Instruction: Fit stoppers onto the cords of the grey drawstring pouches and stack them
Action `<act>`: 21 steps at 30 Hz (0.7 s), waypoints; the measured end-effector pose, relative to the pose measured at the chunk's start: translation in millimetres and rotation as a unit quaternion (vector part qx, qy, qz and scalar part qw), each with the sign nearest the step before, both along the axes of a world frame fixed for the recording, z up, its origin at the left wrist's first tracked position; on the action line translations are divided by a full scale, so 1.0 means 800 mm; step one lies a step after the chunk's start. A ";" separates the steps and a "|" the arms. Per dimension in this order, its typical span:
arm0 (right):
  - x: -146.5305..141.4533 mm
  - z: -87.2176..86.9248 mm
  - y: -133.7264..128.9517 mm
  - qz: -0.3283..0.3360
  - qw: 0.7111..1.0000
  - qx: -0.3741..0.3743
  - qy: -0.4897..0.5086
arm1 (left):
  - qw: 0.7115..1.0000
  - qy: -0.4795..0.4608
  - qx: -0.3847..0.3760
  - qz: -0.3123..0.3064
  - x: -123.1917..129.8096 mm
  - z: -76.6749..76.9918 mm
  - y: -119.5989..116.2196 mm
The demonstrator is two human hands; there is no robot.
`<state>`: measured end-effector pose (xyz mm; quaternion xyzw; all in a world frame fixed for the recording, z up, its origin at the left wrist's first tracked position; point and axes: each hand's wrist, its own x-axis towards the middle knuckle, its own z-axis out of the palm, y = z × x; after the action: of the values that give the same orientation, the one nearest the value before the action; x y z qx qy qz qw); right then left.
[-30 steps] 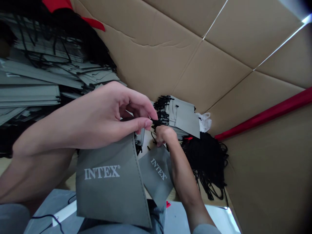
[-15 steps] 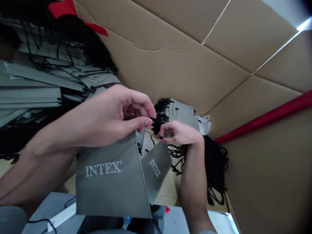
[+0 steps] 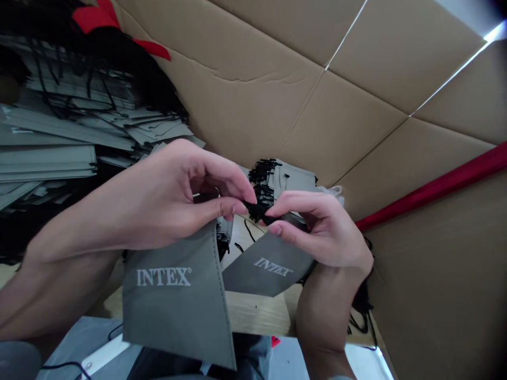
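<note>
Thumb and fingers of my left hand [image 3: 178, 195] pinch the top of a grey INTEX pouch [image 3: 178, 311], which hangs below that hand. My right hand [image 3: 320, 227] is closed on the upper edge of a second, tilted grey INTEX pouch [image 3: 265, 264]. Black cord [image 3: 259, 210] shows between the two hands, at the fingertips of both. The fingertips nearly meet. My palms hide the rest of the pouches' top edges.
Piles of grey pouches with black cords [image 3: 47, 158] fill the left side. A smaller stack of pouches [image 3: 297, 177] lies behind my hands on the wooden table [image 3: 253, 314]. Cardboard walls [image 3: 253, 100] rise behind and right, with a red strip [image 3: 435, 184].
My right hand has come up and turned, and the pouch at it has swung to a flatter tilt. Black cord now spans the small gap between my hands.
</note>
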<state>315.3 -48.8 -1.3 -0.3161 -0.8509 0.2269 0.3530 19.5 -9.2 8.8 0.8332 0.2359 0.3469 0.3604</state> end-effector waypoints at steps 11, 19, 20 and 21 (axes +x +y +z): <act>0.002 0.006 -0.005 0.012 0.999 0.012 -0.049 | 0.998 0.014 0.054 -0.005 0.005 -0.005 0.001; -0.001 0.006 -0.005 0.001 0.998 0.008 -0.058 | 0.999 0.026 0.020 -0.008 0.006 -0.004 -0.003; -0.001 0.007 -0.006 -0.003 0.998 0.008 -0.059 | 0.999 0.026 0.020 -0.009 0.006 -0.004 -0.003; 0.000 0.007 -0.007 -0.007 0.998 0.009 -0.060 | 0.999 0.026 0.019 -0.010 0.006 -0.005 -0.002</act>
<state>315.6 -54.4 4.7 -0.3314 -0.8704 0.1974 0.3060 23.9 -11.2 5.1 0.8509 0.2302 0.3258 0.3418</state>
